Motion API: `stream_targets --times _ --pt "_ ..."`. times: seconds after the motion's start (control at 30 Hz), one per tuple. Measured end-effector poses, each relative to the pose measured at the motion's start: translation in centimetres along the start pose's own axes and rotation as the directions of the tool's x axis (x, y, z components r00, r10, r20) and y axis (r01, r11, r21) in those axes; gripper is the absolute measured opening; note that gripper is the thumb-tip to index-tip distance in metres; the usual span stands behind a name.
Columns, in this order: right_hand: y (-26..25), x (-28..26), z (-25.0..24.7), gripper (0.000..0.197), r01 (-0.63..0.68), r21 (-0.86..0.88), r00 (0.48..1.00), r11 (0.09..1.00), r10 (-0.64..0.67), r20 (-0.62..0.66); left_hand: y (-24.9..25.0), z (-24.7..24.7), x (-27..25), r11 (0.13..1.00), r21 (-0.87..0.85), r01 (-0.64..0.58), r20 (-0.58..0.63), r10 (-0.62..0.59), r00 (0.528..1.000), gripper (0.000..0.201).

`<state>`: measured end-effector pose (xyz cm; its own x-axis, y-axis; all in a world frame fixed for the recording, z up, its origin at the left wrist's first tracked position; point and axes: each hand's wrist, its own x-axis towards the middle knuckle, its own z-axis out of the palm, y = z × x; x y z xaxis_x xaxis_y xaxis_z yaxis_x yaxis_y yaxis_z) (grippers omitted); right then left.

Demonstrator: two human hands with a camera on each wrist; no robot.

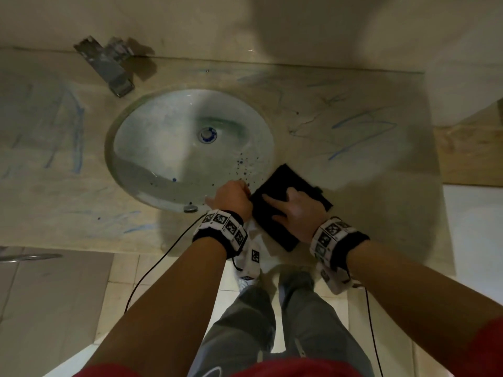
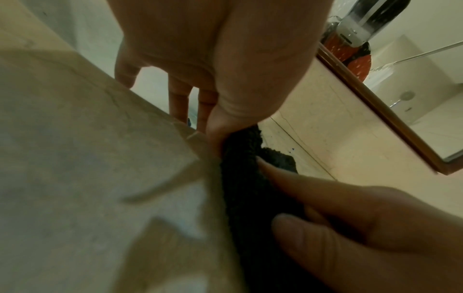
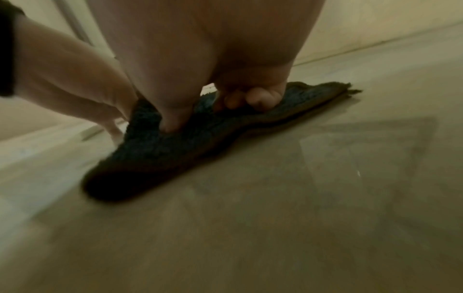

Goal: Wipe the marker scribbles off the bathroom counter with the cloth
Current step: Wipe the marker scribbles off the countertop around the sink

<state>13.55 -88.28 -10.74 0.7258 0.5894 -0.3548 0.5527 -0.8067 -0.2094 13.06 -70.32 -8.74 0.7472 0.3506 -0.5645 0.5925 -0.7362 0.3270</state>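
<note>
**Dark cloth flat on the counter, right of the basin**

Where the front rim of the basin meets the counter, the cloth (image 1: 283, 197) lies folded flat, dark and fuzzy, a rough rectangle set on a slant, one corner toward the basin and another toward the counter's front edge.

Right hand (image 1: 296, 210): palm down on the cloth, forefinger and thumb stretched out and pressing the fabric. In the right wrist view the outer fingertips (image 3: 260, 99) are bent under, their tips on the pile; nothing is grasped.

Left hand (image 1: 232, 198): just beside the cloth's left edge, over the basin rim. In the left wrist view the thumb pinches that edge of the cloth (image 2: 240, 146), while the remaining fingers (image 2: 179, 101) hang straight down toward the basin.

Marker scribbles (image 1: 362, 129): blue lines on the counter beyond the cloth, toward the wall, not touched by it. Further blue scribbles (image 1: 65, 129) on the far left of the basin, and fainter ones near the front edge at left.

Counter (image 1: 367, 219): beige stone, glossy, bare around the cloth.

Basin (image 1: 152, 148): white, oval, sunk into the counter; dark blue specks on its inner wall near the cloth; drain at centre.

Tap (image 1: 109, 63): metal, behind the basin at left.

Mirror (image 2: 391, 111): wood-framed, on the wall, seen in the left wrist view.
</note>
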Motion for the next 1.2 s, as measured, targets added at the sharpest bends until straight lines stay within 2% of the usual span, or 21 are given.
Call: stream_targets --times 0.07,0.13,0.23,0.47,0.67,0.87,1.0,1.07,1.2 --pt "0.7 1.4 -0.8 0.054 -0.071 0.029 0.997 0.997 0.071 0.019 -0.2 0.0 0.1 1.000 -0.007 -0.005 -0.001 0.005 1.000 0.015" --pt "1.8 3.6 -2.0 0.054 -0.201 0.079 0.980 0.976 0.200 0.017 -0.3 0.1 0.2 1.000 -0.011 -0.012 -0.005 0.012 1.000 0.010" --pt "2.8 5.7 -3.2 0.054 -0.325 0.084 0.946 0.942 0.323 0.031 -0.5 0.2 0.2 1.000 -0.007 -0.023 -0.007 0.023 1.000 0.012" --pt "1.7 1.4 -1.3 0.056 -0.246 0.097 0.969 0.964 0.243 0.046 0.0 0.4 0.3 0.999 -0.037 0.004 -0.009 -0.005 1.000 0.016" --pt "2.6 2.2 -1.7 0.055 -0.317 0.137 0.948 0.938 0.315 0.039 1.2 0.9 1.1 0.995 -0.095 -0.036 0.000 0.037 0.999 0.022" --pt "9.0 2.3 -3.1 0.056 -0.512 0.227 0.853 0.828 0.522 0.017 3.4 1.9 2.0 0.992 -0.100 -0.070 -0.040 0.067 0.997 0.022" --pt "12.8 1.8 -4.3 0.060 -0.607 0.305 0.783 0.734 0.617 0.073 4.4 2.6 2.3 0.996 -0.068 -0.049 -0.088 0.043 0.995 0.014" --pt "13.0 1.4 -4.3 0.059 -0.593 0.307 0.795 0.745 0.602 0.075 4.5 2.9 2.2 0.998 -0.060 -0.036 -0.120 0.029 0.992 0.009" --pt "11.2 -0.8 -2.8 0.054 -0.411 0.249 0.903 0.877 0.429 -0.021 4.9 3.0 2.2 0.999 -0.036 0.000 -0.147 -0.005 0.989 0.006"
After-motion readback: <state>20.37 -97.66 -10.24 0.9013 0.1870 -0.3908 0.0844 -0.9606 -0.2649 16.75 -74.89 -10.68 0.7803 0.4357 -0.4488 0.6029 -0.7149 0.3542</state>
